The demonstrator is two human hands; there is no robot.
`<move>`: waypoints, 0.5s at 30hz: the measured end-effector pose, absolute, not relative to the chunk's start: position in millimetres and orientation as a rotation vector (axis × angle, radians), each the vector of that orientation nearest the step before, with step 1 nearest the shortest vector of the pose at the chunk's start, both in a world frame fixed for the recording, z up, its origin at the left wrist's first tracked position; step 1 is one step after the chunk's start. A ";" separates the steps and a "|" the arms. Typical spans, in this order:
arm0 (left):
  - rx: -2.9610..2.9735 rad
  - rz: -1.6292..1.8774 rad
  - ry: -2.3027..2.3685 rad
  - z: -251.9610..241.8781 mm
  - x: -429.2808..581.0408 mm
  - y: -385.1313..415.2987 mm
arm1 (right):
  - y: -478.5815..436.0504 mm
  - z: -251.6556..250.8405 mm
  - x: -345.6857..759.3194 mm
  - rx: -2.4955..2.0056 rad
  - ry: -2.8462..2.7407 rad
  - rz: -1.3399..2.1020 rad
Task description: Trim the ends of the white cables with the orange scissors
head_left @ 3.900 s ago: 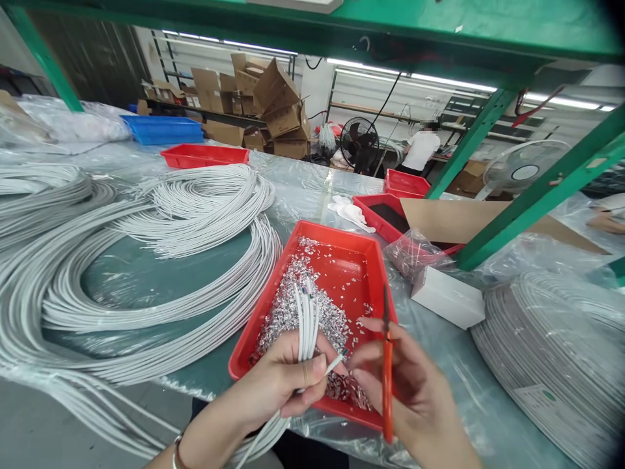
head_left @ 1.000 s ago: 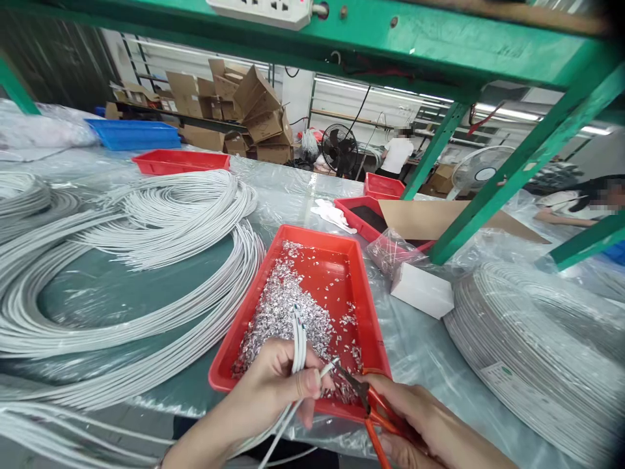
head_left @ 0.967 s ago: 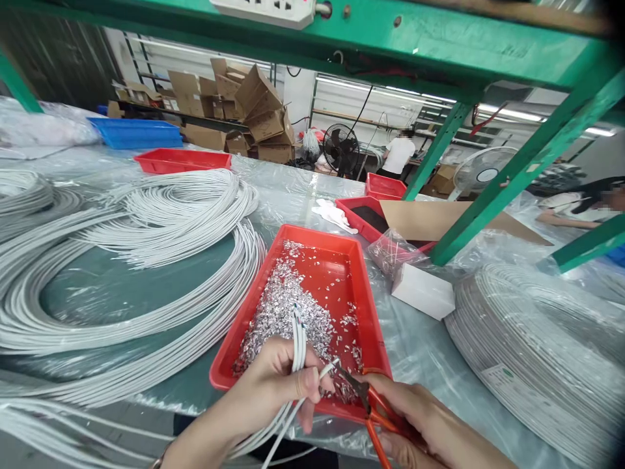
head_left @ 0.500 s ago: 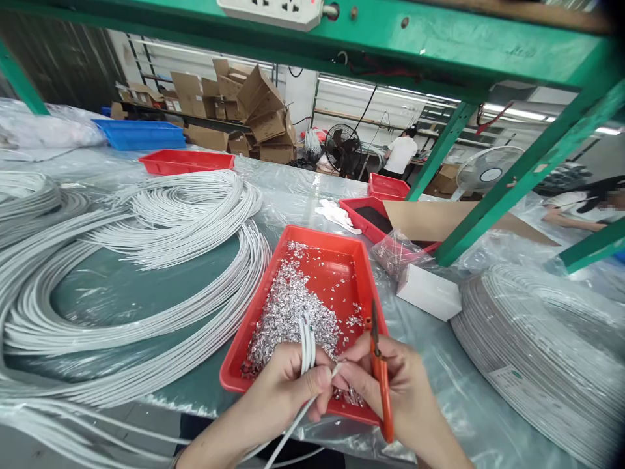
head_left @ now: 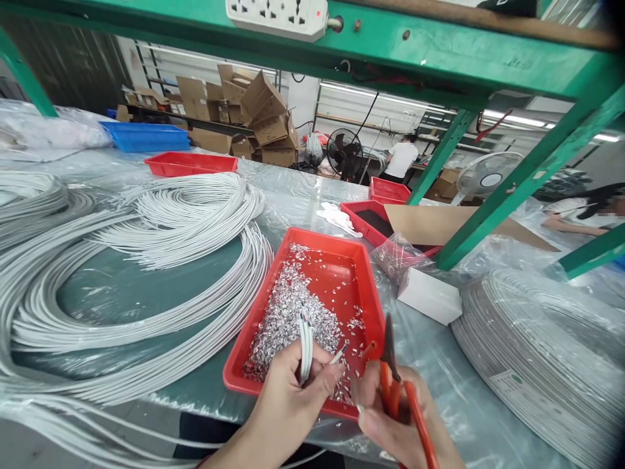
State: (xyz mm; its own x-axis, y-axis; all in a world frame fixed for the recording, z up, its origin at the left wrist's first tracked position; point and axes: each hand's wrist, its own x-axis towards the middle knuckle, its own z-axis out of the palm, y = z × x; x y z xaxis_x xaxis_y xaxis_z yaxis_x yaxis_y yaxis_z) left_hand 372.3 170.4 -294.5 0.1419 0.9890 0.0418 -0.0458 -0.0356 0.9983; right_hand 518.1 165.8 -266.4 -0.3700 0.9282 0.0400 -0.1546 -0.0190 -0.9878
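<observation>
Right hand (head_left: 393, 433) drawn back from the cable end (head_left: 336, 357), scissors (head_left: 389, 352) with it

Half a second ago, the fingertips of both hands met at the cable end; now they are apart, the right hand lower and farther right, and a dark tip shows on the end.

For clean work, it would seem best to pinch the single cable close behind its tip, fan it clear of its neighbours, and let the blades bite only the outer layer, since the dark inner strands look easy to nick. Working above the red tray (head_left: 336, 266) should let scraps fall among the silvery bits (head_left: 288, 316).

The left hand (head_left: 293, 397), at lower centre of the frame, is closed around the white cables (head_left: 306, 355), which stand nearly upright over the tray's near part; the one end leans right past thumb and finger. The right hand, at lower right, is half curled around the scissors' orange handles, blades pointing up. At its thumb tip sits a small pale piece (head_left: 360, 409) (too blurred to name, or to say how firmly it is pinched).
</observation>
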 end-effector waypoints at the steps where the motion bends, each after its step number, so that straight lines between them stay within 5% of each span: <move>1: 1.245 1.121 1.008 -293.8 371.3 168.0 | 162.5 -266.5 521.1 -0.878 -1.377 1.537; 9: 1.223 0.873 0.742 -291.6 363.5 151.0 | 197.9 -271.1 552.2 -1.314 -1.918 0.806; 15: 1.113 0.826 0.788 -291.9 363.7 160.4 | 211.3 -279.2 553.1 -1.177 -1.867 0.965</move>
